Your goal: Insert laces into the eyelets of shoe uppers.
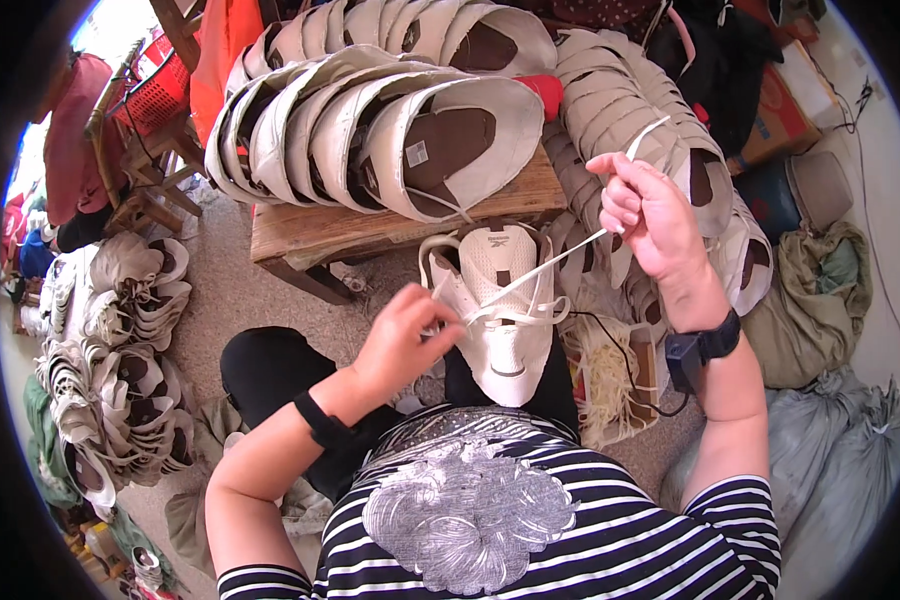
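Note:
On my lap lies a white shoe upper (505,350) with its toe toward me and its tongue away from me. A flat white shoelace (555,262) runs from its eyelets up to the right. My right hand (645,205) is raised above the upper's right side, its fingers closed on the lace, whose loose end sticks out past the fingers. Close against the left edge of the upper is my left hand (410,335), fingers bent and pressed together near the lacing; what they grip is hidden.
A wooden bench (310,245) ahead carries nested white shoe uppers (470,150). More stacked uppers (620,90) stand at the right, others (130,370) on the left floor. A box of pale laces (615,385) sits right of my knee, with grey sacks (840,470) beyond.

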The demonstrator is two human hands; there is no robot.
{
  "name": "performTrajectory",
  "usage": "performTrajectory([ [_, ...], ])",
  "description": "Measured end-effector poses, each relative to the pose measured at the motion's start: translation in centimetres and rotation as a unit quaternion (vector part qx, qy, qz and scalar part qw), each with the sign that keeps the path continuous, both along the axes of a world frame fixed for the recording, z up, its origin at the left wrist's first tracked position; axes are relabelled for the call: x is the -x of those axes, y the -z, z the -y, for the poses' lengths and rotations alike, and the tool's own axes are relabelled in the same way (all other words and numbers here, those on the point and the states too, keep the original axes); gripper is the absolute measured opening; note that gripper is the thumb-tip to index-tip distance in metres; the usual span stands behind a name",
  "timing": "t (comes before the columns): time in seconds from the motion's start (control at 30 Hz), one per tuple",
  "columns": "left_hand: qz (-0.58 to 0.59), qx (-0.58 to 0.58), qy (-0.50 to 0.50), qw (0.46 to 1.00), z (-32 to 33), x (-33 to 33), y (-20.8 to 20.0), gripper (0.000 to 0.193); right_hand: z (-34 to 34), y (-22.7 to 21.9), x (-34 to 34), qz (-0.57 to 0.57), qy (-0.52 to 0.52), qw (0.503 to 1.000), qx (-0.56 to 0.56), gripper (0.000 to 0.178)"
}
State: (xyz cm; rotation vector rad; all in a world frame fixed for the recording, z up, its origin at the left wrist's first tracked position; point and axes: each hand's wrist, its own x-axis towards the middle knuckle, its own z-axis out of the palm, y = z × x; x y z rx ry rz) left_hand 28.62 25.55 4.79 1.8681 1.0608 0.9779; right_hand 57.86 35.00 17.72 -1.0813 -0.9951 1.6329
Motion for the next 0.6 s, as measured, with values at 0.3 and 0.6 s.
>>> performTrajectory([
  [0.3,-0.061,-0.141,0.023,0.988,0.4,-1.1,1.5,0.014,-2.3,-2.1,-5.3,0.029,0.081,0.995,-0.049,0.030],
  [0.6,0.009,-0.079,-0.028,0.996,0.5,-2.5,0.4,0.020,-3.2,-4.9,-12.9,-0.014,0.179,0.981,-0.079,0.032],
])
